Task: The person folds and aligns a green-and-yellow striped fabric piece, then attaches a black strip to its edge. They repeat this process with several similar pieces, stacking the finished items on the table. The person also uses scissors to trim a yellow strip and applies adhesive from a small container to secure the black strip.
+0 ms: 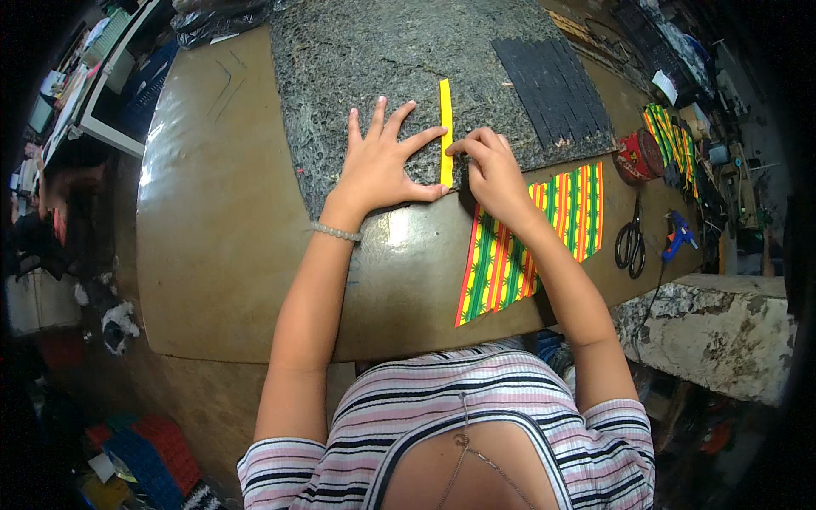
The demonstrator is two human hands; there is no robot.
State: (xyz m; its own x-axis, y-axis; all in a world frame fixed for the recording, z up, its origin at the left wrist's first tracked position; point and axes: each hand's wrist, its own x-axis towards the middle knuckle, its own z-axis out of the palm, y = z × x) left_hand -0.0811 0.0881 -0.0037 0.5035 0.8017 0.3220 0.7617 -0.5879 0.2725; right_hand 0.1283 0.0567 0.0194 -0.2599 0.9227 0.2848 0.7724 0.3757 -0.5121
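Observation:
A narrow yellow strip [446,110] lies lengthwise on a rough, dark grey-speckled mat [365,51]. My left hand [382,161] is spread flat on the mat to its left, index fingertip against the strip and thumb at its near end. From the right, my right hand [493,170] has its fingers curled in, with the index finger and thumb closed at the strip's right edge about midway along. Under my right forearm, a striped fabric piece [510,263] in green, yellow and red with leaf shapes rests on the table.
Black strips [552,93] lie side by side on the mat's right part. Along the brown table's [221,221] right side are a red round tin [637,157], black-handled scissors [630,246], a blue glue gun [678,236] with a cord, and more striped pieces [671,140].

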